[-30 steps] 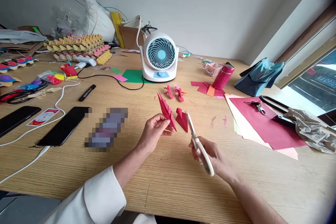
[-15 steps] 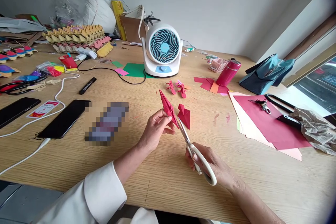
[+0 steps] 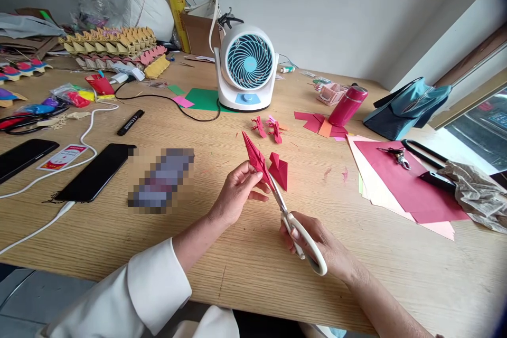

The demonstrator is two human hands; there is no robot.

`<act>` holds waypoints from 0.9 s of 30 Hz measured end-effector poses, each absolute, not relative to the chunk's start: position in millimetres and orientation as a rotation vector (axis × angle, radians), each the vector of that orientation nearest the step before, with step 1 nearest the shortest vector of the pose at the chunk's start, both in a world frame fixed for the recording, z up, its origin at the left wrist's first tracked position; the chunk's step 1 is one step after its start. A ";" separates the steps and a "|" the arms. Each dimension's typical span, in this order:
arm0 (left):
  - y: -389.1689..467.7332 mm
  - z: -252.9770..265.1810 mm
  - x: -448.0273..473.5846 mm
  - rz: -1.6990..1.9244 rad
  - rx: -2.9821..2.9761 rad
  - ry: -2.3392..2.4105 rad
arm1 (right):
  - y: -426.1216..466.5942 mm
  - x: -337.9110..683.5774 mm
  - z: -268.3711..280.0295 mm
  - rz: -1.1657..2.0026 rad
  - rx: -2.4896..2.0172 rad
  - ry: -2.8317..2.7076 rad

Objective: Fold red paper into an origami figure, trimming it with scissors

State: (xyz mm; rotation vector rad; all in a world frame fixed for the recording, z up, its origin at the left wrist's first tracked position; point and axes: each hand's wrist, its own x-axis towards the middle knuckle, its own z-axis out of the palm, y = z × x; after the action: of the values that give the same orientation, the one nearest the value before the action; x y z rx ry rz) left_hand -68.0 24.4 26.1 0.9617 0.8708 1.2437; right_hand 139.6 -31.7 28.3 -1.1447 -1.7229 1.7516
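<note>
Pinched between the thumb and fingers of my left hand (image 3: pixel 240 190) is a red folded paper piece (image 3: pixel 255 157), long and pointed, its tip aimed up and away. My right hand (image 3: pixel 317 240) is closed round the white handles of a pair of scissors (image 3: pixel 301 235). The blades meet the lower end of the folded paper; whether they cut into it I cannot tell. Just behind the blades lies a second red folded paper (image 3: pixel 279 170) on the table. Farther back are small red folded paper figures (image 3: pixel 276 132).
A white fan (image 3: pixel 247 68) stands at the back. To the right are a red bottle (image 3: pixel 348 106), a blue bag (image 3: pixel 404 108) and red paper sheets (image 3: pixel 396 179) with keys (image 3: pixel 396 157) on them. Phones (image 3: pixel 95 173), a black marker (image 3: pixel 130 122) and egg trays (image 3: pixel 111 42) are left.
The scissor blades and the folded paper have come slightly closer together, the blades now overlapping its lower end. The whole view has shifted a little.
</note>
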 end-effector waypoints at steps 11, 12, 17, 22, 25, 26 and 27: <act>24.3 26.2 -66.2 1.226 0.948 0.873 | -31.7 138.7 30.6 1.738 -1.163 -1.729; 24.4 26.1 -66.2 1.224 0.948 0.873 | -31.8 138.6 30.7 1.737 -1.162 -1.727; 23.9 25.8 -66.1 1.223 0.941 0.871 | -31.9 137.9 31.4 1.735 -1.162 -1.724; 23.6 26.3 -65.7 1.224 0.943 0.864 | -31.8 138.3 30.7 1.737 -1.163 -1.725; 23.9 26.4 -65.6 1.223 0.942 0.870 | -32.2 138.4 31.4 1.736 -1.179 -1.729; 23.9 26.4 -65.6 1.222 0.941 0.870 | -32.3 138.3 31.8 1.733 -1.186 -1.732; 23.9 26.3 -65.6 1.221 0.940 0.870 | -32.4 138.1 32.3 1.728 -1.194 -1.735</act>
State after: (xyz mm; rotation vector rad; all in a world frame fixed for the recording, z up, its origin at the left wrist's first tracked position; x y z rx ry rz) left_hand -65.6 23.9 26.3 0.9402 0.8695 1.2213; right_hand 138.1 -32.4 32.3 -1.1938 -1.7354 1.7283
